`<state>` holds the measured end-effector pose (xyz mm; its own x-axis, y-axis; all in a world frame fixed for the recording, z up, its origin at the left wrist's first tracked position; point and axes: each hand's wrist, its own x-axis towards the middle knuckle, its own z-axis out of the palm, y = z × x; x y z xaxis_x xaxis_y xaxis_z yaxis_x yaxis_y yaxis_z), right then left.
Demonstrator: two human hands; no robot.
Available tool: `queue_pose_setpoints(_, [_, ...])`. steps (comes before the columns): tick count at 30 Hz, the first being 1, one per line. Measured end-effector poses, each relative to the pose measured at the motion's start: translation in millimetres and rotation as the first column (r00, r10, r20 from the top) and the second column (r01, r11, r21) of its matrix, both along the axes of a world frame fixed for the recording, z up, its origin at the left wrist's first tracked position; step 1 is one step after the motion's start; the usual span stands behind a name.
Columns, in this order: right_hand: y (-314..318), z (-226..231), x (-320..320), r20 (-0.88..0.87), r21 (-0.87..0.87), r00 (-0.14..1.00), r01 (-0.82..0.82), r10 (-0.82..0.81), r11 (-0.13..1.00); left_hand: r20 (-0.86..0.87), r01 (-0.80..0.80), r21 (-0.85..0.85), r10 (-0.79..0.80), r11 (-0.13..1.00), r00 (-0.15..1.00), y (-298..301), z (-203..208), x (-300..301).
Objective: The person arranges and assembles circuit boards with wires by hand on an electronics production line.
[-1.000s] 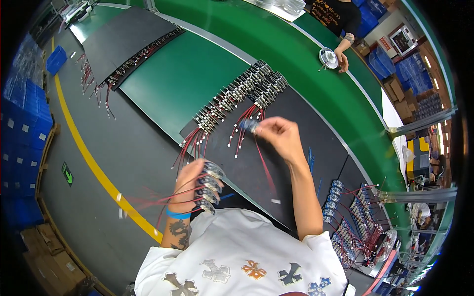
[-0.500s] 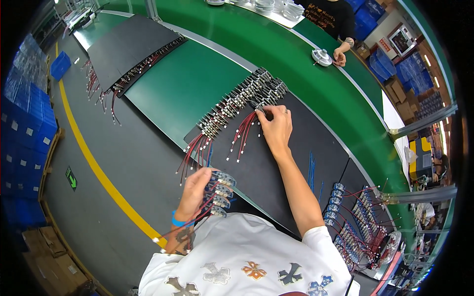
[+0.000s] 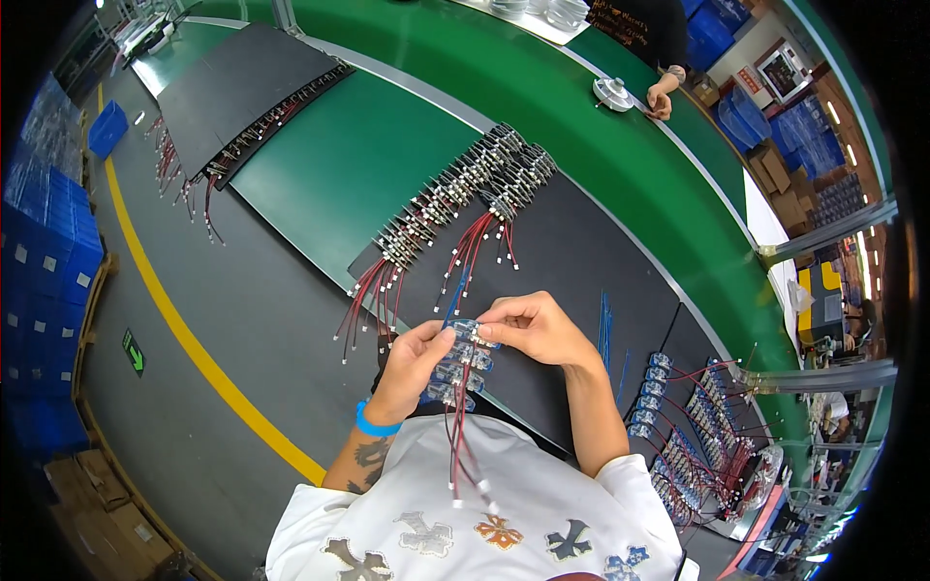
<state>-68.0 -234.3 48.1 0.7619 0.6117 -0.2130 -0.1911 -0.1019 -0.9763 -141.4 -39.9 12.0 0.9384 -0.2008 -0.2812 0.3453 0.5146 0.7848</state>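
Observation:
A strip of small blue circuit boards point(image 3: 453, 372) with red and black wires hangs in front of my chest. My left hand point(image 3: 409, 366) pinches it at its upper left end. At the top board's right side, my right hand point(image 3: 539, 329) is closed with thumb and forefinger on the board. White plugs dangle at the lower ends of the wires, over my shirt. Just beyond my hands, rows of upright circuit boards point(image 3: 455, 198) stand packed on a black mat point(image 3: 572, 257), their red leads trailing toward me.
Thin blue strips point(image 3: 605, 329) lie on the mat to the right. More wired boards point(image 3: 702, 436) are spread at the lower right. A black sheet point(image 3: 247, 92) with boards along its edge lies at the far left. Across the green bench point(image 3: 436, 53), another person's hand point(image 3: 661, 102) is near a round metal part point(image 3: 612, 94).
My right hand has come back from the standing boards to the strip. My left hand has moved slightly right, and the strip's wires now hang down in front of my shirt.

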Motion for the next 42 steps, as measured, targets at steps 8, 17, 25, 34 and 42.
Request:
queue_pose_setpoints(8, [8.4,1.2,16.6,0.107,0.029,0.994,0.001,-0.004,1.0,-0.218,-0.034,-0.253,-0.023,0.967,0.976,21.9,-0.5,-4.7])
queue_pose_setpoints(17, [15.3,-33.5,88.9,0.623,-0.061,0.662,0.573,-0.417,0.817,-0.026,-0.485,0.14,0.492,0.864,0.87,61.1,3.5,-21.5])
queue_pose_setpoints(25, [23.0,-41.5,90.3,0.904,-0.135,0.382,0.679,-0.19,0.722,0.101,-0.558,0.18,0.549,0.81,0.83,57.0,18.4,-24.3])
queue_pose_setpoints(34, [21.2,14.7,-3.5,0.261,-0.187,0.954,-0.102,0.15,0.977,0.268,-0.388,0.257,0.32,0.885,0.909,-4.6,10.7,-9.1])
queue_pose_setpoints(42, [2.4,1.4,0.4,0.114,0.042,0.991,0.068,-0.072,0.997,0.066,0.026,0.043,-0.029,0.999,0.997,14.3,-7.0,-11.0])
